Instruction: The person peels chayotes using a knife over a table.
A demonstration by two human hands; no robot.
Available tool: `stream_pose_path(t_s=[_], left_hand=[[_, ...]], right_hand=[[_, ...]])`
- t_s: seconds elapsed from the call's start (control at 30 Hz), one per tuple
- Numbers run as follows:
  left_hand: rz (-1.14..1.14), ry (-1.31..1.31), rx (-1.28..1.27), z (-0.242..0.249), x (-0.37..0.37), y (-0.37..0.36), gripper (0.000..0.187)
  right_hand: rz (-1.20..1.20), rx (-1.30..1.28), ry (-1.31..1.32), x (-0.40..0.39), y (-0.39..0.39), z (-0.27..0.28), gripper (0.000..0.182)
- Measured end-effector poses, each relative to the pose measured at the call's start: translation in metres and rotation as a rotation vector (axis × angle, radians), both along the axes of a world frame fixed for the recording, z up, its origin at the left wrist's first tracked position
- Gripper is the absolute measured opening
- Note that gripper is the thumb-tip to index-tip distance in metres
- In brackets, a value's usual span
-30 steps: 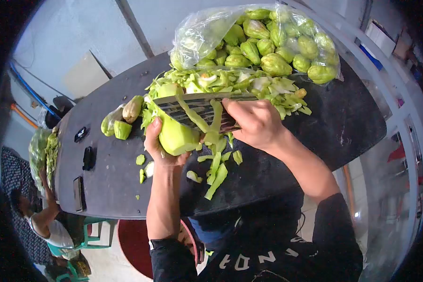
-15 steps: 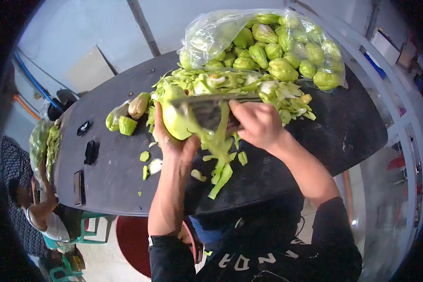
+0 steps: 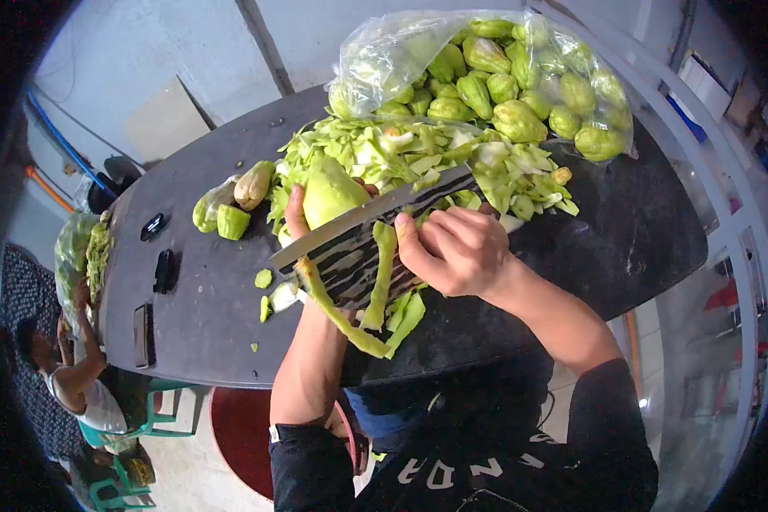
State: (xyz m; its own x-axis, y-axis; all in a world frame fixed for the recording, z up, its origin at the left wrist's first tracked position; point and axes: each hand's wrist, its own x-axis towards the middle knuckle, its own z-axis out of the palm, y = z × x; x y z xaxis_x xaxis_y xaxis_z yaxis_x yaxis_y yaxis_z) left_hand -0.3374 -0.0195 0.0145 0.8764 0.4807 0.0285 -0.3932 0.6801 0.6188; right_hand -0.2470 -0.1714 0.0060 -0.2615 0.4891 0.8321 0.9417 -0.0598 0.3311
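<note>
My left hand is wrapped round a peeled pale green chayote; the knife blade hides much of its palm. My right hand grips a broad knife with a dark, streaked blade, whose tip points left across my left wrist. Long green peel strips cling to the blade and hang below it. Behind both hands lies a heap of peelings. A few chayotes rest left of the heap, near small scraps.
An open clear plastic bag of chayotes stands at the table's back. Along the black table's left side lie a phone and small black objects. A seated person is at far left; a red tub is below.
The knife has swung toward me, its blade now lower and slanting across my left wrist. The chayote has turned more upright in my left hand. The peel strips have shifted along the blade.
</note>
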Motion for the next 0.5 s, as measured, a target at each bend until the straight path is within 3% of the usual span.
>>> stream_pose_path(t_s=[0.1,0.23,0.3,0.37,0.5], left_hand=[[0.042,0.020,0.111,-0.004,0.001,0.008,0.066],[0.171,0.065,-0.071,0.004,0.002,-0.002,0.063],[0.152,0.003,-0.081,0.004,0.000,-0.002,0.063],[0.126,-0.036,-0.086,0.003,-0.002,0.002,0.064],[0.104,-0.075,0.101,0.005,-0.007,0.008,0.066]], right_hand=[[0.012,-0.030,0.039,0.001,-0.004,0.002,0.018],[-0.079,-0.053,0.138,0.020,-0.005,-0.002,0.025],[-0.150,-0.060,0.097,0.017,-0.005,-0.002,0.014],[-0.148,-0.068,0.100,0.012,-0.006,0.002,0.016],[-0.078,-0.011,0.097,0.013,-0.005,0.000,0.018]])
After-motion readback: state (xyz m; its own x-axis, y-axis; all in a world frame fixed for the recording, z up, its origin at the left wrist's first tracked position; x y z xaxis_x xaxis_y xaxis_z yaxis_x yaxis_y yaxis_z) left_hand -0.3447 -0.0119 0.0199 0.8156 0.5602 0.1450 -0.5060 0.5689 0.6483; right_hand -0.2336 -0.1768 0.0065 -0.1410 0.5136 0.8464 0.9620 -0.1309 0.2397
